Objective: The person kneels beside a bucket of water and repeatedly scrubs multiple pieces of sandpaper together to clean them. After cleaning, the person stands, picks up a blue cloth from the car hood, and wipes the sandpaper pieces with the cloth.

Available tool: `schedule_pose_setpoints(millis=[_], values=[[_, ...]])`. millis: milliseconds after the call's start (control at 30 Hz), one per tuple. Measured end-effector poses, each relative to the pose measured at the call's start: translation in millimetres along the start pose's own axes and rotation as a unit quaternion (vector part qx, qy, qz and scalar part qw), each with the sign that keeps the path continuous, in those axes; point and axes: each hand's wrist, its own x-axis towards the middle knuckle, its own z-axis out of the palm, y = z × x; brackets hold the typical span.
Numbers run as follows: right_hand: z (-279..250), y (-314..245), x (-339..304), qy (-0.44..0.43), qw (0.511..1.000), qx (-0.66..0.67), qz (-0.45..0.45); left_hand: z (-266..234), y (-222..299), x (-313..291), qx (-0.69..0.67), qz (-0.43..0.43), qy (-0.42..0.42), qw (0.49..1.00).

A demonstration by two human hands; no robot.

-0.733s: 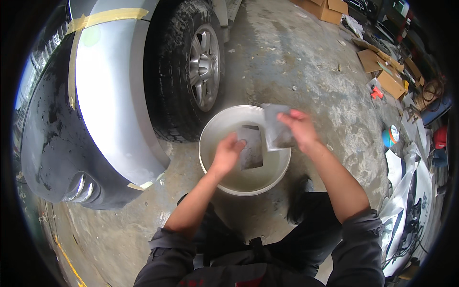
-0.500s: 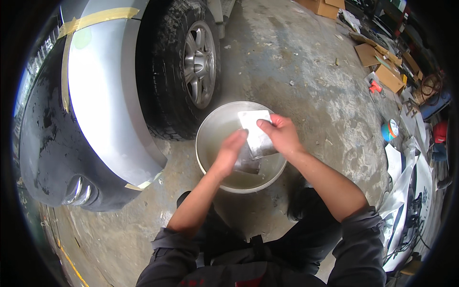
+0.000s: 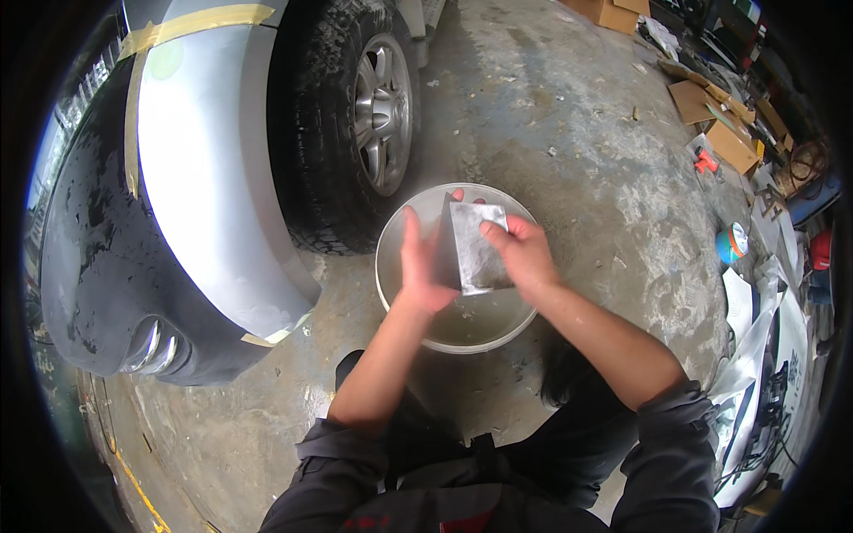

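Note:
Above the round white bucket (image 3: 386,289), my right hand (image 3: 530,262) pinches a folded sheet of sandpaper (image 3: 481,253), thumb on top of its pale, smudged grey face. A dark grey flap of it stands along the left edge. My left hand (image 3: 419,266) is at that flap, palm turned toward it and thumb stretched apart. Its fingertips show past the flap's far end; the rest of those fingers are hidden. Cloudy water lies in the bucket beneath both hands.
To the left stands a car with a grey-white fender (image 3: 204,133), yellow masking tape (image 3: 200,27) and a dark bumper (image 3: 98,258). Its wheel (image 3: 380,111) is close behind the bucket. Cardboard boxes (image 3: 730,142), a paint can (image 3: 731,242) and plastic sheeting (image 3: 755,355) line the right side.
My left hand has turned and opened, thumb now upright beside the sandpaper. The dark flap has swung up from below to the left edge. My right hand keeps its hold.

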Motion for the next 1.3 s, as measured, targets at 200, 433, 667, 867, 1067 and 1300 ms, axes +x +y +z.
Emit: schedule_pose_setpoints(millis=[200, 433, 667, 867, 1067, 1300], values=[[11, 8, -11, 0.043, 0.992, 0.122, 0.0, -25, -1, 23, 0.073, 0.104, 0.108, 0.986], [-26, -6, 10, 0.084, 0.982, 0.154, -0.075, -64, 13, 37, 0.13, 0.233, 0.288, 0.92], [-58, -13, 22, 0.002, 0.993, -0.11, -0.036, -66, 22, 14, 0.15, 0.13, 0.195, 0.961], [-53, -3, 8, -0.207, 0.909, -0.36, -0.043, -52, 24, 11, 0.096, 0.156, 0.217, 0.959], [-71, -23, 24, 0.075, 0.946, -0.311, -0.045, -46, 24, 1, 0.143, 0.163, 0.199, 0.956], [-53, -6, 17, 0.007, 0.957, -0.283, -0.057, -33, 2, 4, 0.201, 0.207, 0.252, 0.924]])
